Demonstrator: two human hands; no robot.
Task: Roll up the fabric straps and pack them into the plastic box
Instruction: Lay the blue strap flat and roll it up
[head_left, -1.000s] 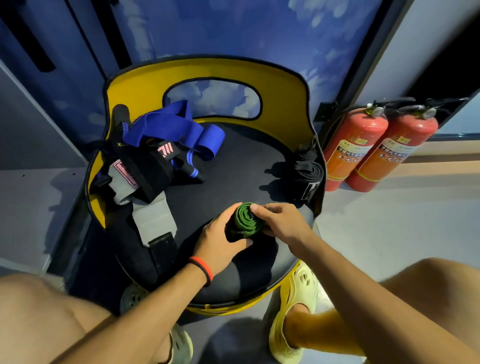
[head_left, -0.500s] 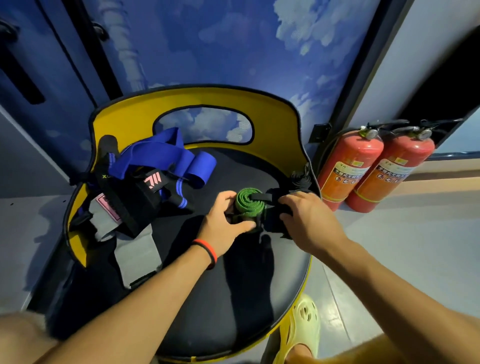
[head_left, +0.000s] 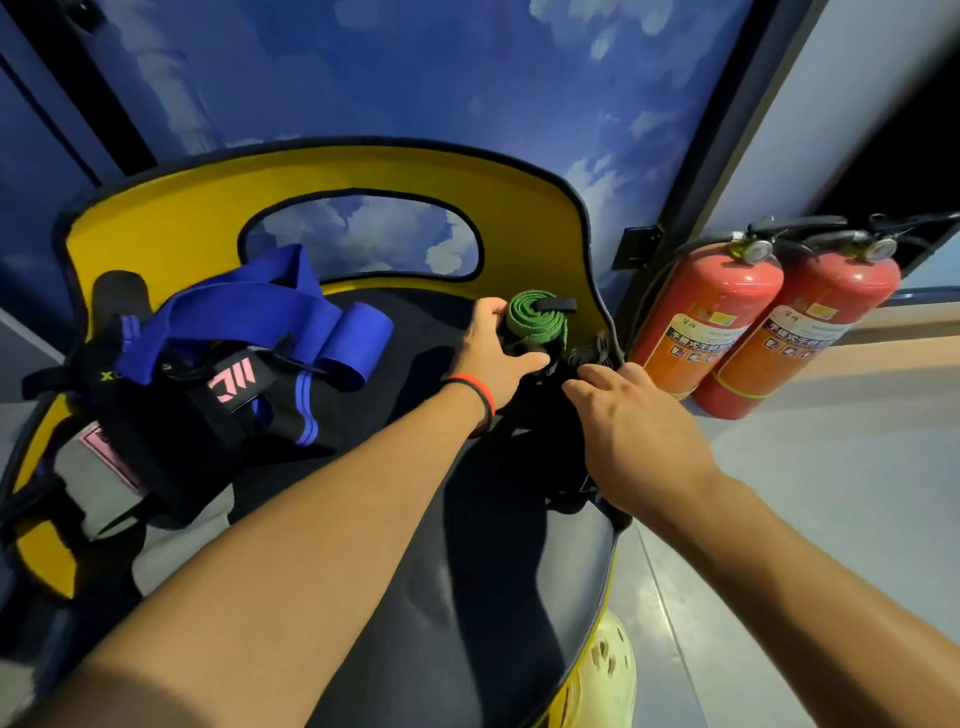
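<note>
left hand (head_left: 493, 358) is wrapped round the rolled green strap (head_left: 535, 319), thumb on the near side and fingers behind. the roll is held at the far right of the black seat (head_left: 415, 545), close to the yellow backrest (head_left: 519, 234), with its spiral face turned up and a black tab laid across the top. a red and black wristband (head_left: 480, 397) is worn on that wrist. right hand (head_left: 639, 431) is spread with its fingers relaxed over some dark rolled straps (head_left: 589, 358) at the seat's right edge, just beside the green roll; it seems to grasp nothing, though contact is hard to judge, dark against dark. a loose blue strap (head_left: 270, 306) is draped over a heap of black and grey straps (head_left: 197, 426) on the left of the seat. two red fire extinguishers (head_left: 753, 327) are stood on the floor to the right of the chair.
</note>
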